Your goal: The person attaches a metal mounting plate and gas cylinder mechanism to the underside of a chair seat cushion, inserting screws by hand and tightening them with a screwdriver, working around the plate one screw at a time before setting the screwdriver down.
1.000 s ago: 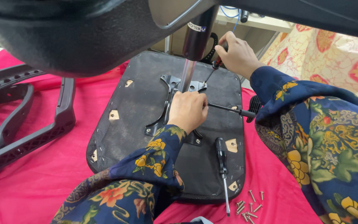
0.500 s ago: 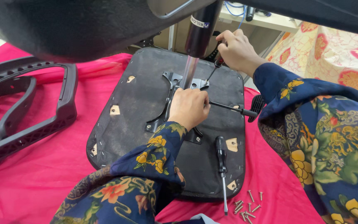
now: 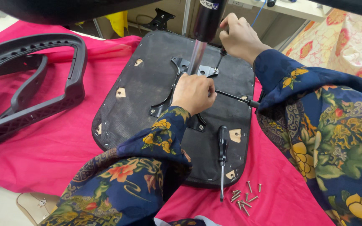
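Seat pan, black and upside down, flat on a pink cloth in the middle of the view. Bolted to its underside, a black metal bracket, with a gas cylinder rising from it, chrome below and black above.

Left hand curled into a loose fist on the bracket beside the cylinder's foot, fingers tucked under; whether anything is pinched inside, cannot tell. A thin black rod running from just beside this hand out toward the right sleeve.

Right hand closed around a slim tool just beside the cylinder, the shaft pointing down at the bracket.

Lying loose on the pan near its right edge, a black-handled screwdriver, tip toward the near edge. Just off that edge, on the cloth, a small heap of screws.

Well apart to the left, a black plastic frame on the same cloth. Both sleeves dark blue with yellow and orange flowers.
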